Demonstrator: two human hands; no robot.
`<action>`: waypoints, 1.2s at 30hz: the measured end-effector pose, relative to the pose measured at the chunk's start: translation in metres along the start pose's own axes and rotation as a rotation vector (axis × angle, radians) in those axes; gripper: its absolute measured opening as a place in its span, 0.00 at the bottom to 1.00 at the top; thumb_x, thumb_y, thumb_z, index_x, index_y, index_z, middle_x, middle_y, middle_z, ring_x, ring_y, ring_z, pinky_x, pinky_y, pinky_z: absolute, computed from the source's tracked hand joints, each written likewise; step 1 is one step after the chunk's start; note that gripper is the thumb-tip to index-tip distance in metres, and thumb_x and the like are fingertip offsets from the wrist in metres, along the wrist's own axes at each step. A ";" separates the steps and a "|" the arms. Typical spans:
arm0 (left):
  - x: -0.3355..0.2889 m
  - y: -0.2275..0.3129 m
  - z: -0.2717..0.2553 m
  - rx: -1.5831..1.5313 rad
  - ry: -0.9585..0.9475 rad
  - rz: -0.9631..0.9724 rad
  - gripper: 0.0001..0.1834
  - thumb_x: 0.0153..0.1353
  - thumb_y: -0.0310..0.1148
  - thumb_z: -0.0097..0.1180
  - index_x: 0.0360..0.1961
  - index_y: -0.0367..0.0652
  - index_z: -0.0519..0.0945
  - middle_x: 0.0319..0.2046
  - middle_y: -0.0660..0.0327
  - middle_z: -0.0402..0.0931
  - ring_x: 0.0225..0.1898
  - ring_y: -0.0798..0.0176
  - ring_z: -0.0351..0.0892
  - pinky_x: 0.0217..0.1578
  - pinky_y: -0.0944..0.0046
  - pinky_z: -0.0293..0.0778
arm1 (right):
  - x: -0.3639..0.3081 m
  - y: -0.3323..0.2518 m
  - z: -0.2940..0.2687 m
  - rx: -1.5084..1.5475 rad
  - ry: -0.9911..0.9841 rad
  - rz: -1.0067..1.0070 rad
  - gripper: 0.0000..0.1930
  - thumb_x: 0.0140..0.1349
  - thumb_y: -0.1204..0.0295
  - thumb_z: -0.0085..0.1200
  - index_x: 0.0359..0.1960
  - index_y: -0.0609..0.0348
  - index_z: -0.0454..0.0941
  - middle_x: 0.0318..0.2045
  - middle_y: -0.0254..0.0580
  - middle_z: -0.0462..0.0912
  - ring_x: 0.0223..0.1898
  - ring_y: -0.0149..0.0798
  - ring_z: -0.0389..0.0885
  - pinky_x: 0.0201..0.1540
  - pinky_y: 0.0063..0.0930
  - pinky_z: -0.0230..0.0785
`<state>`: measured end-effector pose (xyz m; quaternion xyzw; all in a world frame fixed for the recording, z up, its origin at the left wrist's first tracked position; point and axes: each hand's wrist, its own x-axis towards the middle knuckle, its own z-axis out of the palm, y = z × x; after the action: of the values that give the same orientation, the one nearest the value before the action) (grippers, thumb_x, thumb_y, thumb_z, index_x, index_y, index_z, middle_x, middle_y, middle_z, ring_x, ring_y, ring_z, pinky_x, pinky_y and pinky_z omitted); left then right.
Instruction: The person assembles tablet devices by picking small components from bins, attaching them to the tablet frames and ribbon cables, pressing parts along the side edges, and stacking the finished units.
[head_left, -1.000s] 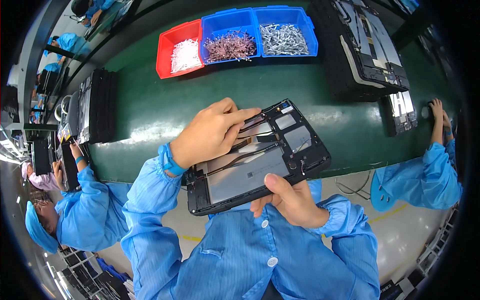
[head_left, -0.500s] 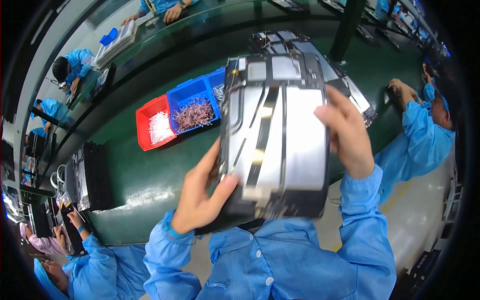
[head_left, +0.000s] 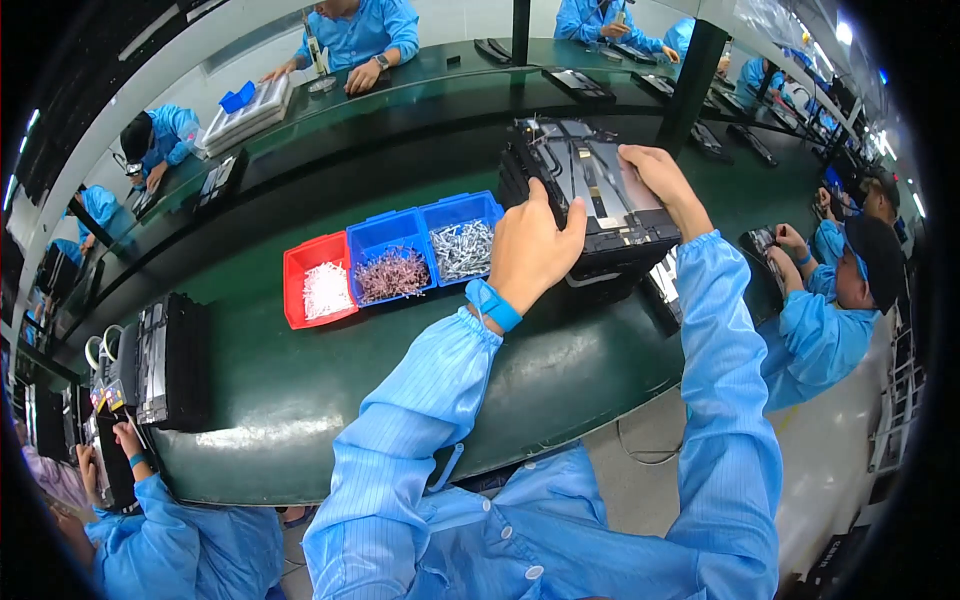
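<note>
A flat electronic device panel (head_left: 600,180), black-framed with silver plates and dark strips, lies at the top of a stack of similar panels (head_left: 606,284). My left hand (head_left: 540,245) has its near left edge, thumb and forefinger lying along the top face. At the right edge, my right hand (head_left: 655,185) grips it with the thumb over the upper side. Fingers under the panel are hidden. Another silver-and-black panel (head_left: 664,287) shows partly beside the stack.
Left of the stack stand a red bin (head_left: 297,290) of small white pieces, a blue bin (head_left: 372,228) of pinkish-brown pieces and a blue bin (head_left: 455,207) of silver-grey pieces. Another panel stack (head_left: 172,360) sits far left. A co-worker (head_left: 825,330) works close on my right.
Both hands have carried the panel from close to my chest, forward and away from me, onto the stack. It now lies flatter. The third bin has come fully into view.
</note>
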<state>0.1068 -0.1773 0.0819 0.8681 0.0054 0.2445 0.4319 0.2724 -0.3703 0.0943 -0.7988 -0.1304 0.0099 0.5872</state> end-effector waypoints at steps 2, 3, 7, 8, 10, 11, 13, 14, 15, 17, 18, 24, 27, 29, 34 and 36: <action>-0.003 -0.002 0.008 0.041 -0.003 0.026 0.37 0.64 0.47 0.54 0.55 0.14 0.70 0.17 0.43 0.77 0.24 0.41 0.83 0.28 0.46 0.76 | 0.012 0.017 -0.010 -0.046 -0.111 0.011 0.15 0.69 0.62 0.54 0.36 0.63 0.83 0.28 0.26 0.79 0.29 0.21 0.70 0.33 0.19 0.63; -0.007 0.001 0.012 0.039 -0.011 0.024 0.38 0.64 0.48 0.53 0.55 0.13 0.69 0.16 0.43 0.77 0.24 0.41 0.83 0.28 0.46 0.76 | 0.018 0.026 -0.017 -0.054 -0.143 0.026 0.15 0.70 0.62 0.54 0.36 0.63 0.83 0.28 0.27 0.80 0.29 0.22 0.71 0.34 0.19 0.64; -0.011 -0.016 0.006 0.010 -0.004 0.012 0.41 0.67 0.51 0.52 0.57 0.12 0.66 0.15 0.47 0.76 0.21 0.45 0.82 0.25 0.49 0.74 | -0.001 0.002 0.008 -0.006 -0.032 0.139 0.19 0.71 0.58 0.51 0.43 0.63 0.84 0.34 0.33 0.84 0.33 0.25 0.75 0.40 0.20 0.68; -0.012 -0.012 0.008 -0.035 -0.023 0.028 0.42 0.67 0.52 0.52 0.58 0.12 0.65 0.15 0.49 0.75 0.20 0.47 0.81 0.23 0.50 0.73 | 0.001 0.015 -0.004 -0.013 -0.010 0.157 0.19 0.71 0.58 0.51 0.43 0.63 0.84 0.34 0.33 0.84 0.33 0.25 0.75 0.40 0.20 0.68; -0.017 -0.012 -0.003 -0.140 -0.109 -0.004 0.38 0.71 0.49 0.50 0.61 0.16 0.65 0.16 0.51 0.73 0.18 0.57 0.76 0.22 0.57 0.69 | 0.012 0.042 -0.022 0.130 0.072 0.083 0.21 0.70 0.55 0.51 0.44 0.62 0.84 0.32 0.34 0.85 0.28 0.31 0.76 0.37 0.24 0.69; -0.022 -0.019 -0.012 -0.151 -0.094 0.006 0.36 0.71 0.46 0.50 0.62 0.18 0.65 0.16 0.52 0.72 0.18 0.60 0.74 0.22 0.58 0.69 | 0.001 0.037 -0.026 -0.028 0.175 0.077 0.24 0.68 0.51 0.51 0.45 0.63 0.85 0.32 0.38 0.85 0.30 0.35 0.79 0.38 0.30 0.71; -0.043 -0.034 -0.030 -0.146 -0.069 0.051 0.30 0.71 0.41 0.52 0.62 0.24 0.69 0.16 0.55 0.69 0.18 0.66 0.70 0.22 0.61 0.66 | 0.005 0.076 -0.069 -0.361 0.166 0.023 0.26 0.66 0.50 0.54 0.44 0.64 0.85 0.32 0.40 0.86 0.31 0.38 0.81 0.39 0.32 0.72; -0.054 -0.043 -0.038 -0.133 -0.061 0.084 0.27 0.70 0.38 0.53 0.62 0.27 0.71 0.15 0.57 0.68 0.18 0.68 0.68 0.22 0.62 0.65 | 0.003 0.095 -0.101 -0.689 0.154 -0.035 0.27 0.64 0.48 0.56 0.43 0.65 0.85 0.32 0.42 0.86 0.33 0.40 0.82 0.40 0.35 0.73; -0.065 -0.054 -0.048 -0.087 -0.073 0.098 0.24 0.68 0.35 0.55 0.60 0.29 0.74 0.14 0.56 0.68 0.16 0.63 0.69 0.21 0.60 0.66 | -0.003 0.107 -0.124 -0.818 0.067 0.069 0.28 0.62 0.47 0.58 0.43 0.66 0.85 0.32 0.45 0.87 0.34 0.42 0.83 0.41 0.38 0.74; -0.092 -0.076 -0.069 0.031 -0.090 0.057 0.20 0.63 0.31 0.60 0.55 0.34 0.79 0.13 0.57 0.67 0.14 0.59 0.70 0.20 0.59 0.66 | -0.019 0.117 -0.133 -0.867 -0.133 0.272 0.28 0.60 0.51 0.61 0.46 0.69 0.83 0.34 0.46 0.86 0.36 0.39 0.83 0.40 0.35 0.74; -0.104 -0.087 -0.077 0.063 -0.077 0.026 0.20 0.63 0.31 0.60 0.55 0.34 0.79 0.13 0.57 0.67 0.14 0.59 0.70 0.20 0.59 0.66 | -0.030 0.112 -0.130 -0.793 -0.228 0.375 0.27 0.60 0.56 0.62 0.49 0.71 0.81 0.36 0.44 0.86 0.36 0.35 0.83 0.39 0.29 0.73; -0.124 -0.124 -0.107 0.369 0.184 0.176 0.15 0.58 0.26 0.64 0.47 0.42 0.84 0.17 0.60 0.66 0.18 0.62 0.68 0.22 0.61 0.66 | -0.064 0.138 -0.159 -0.115 -0.203 0.388 0.19 0.62 0.65 0.64 0.47 0.69 0.80 0.37 0.38 0.84 0.36 0.31 0.80 0.37 0.25 0.70; -0.114 -0.131 -0.119 0.532 0.270 0.220 0.15 0.53 0.26 0.66 0.44 0.44 0.84 0.28 0.60 0.72 0.30 0.57 0.73 0.30 0.59 0.71 | -0.075 0.141 -0.161 0.090 -0.157 0.408 0.16 0.65 0.67 0.60 0.46 0.68 0.78 0.38 0.39 0.84 0.37 0.31 0.82 0.43 0.23 0.74; -0.107 -0.135 -0.127 0.564 0.269 0.230 0.15 0.53 0.26 0.67 0.44 0.44 0.84 0.31 0.59 0.72 0.33 0.56 0.74 0.32 0.58 0.72 | -0.089 0.134 -0.154 0.186 -0.094 0.402 0.17 0.65 0.67 0.60 0.48 0.69 0.77 0.39 0.39 0.84 0.37 0.31 0.83 0.43 0.23 0.74; -0.100 -0.149 -0.134 0.512 0.215 0.257 0.14 0.51 0.27 0.68 0.41 0.42 0.84 0.32 0.57 0.73 0.36 0.52 0.73 0.37 0.55 0.72 | -0.167 0.127 -0.191 0.129 0.208 0.202 0.23 0.64 0.67 0.61 0.55 0.71 0.75 0.44 0.41 0.84 0.42 0.31 0.82 0.46 0.22 0.73; -0.099 -0.152 -0.134 0.513 0.230 0.231 0.12 0.51 0.27 0.68 0.38 0.41 0.84 0.32 0.57 0.73 0.37 0.53 0.73 0.37 0.55 0.72 | -0.212 0.116 -0.194 0.000 0.296 0.136 0.28 0.64 0.67 0.61 0.62 0.71 0.70 0.51 0.45 0.81 0.47 0.33 0.81 0.53 0.23 0.71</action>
<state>-0.0072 -0.0042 -0.0062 0.9104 0.0170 0.3792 0.1643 0.1233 -0.6302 0.0166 -0.7986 0.0121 -0.0683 0.5978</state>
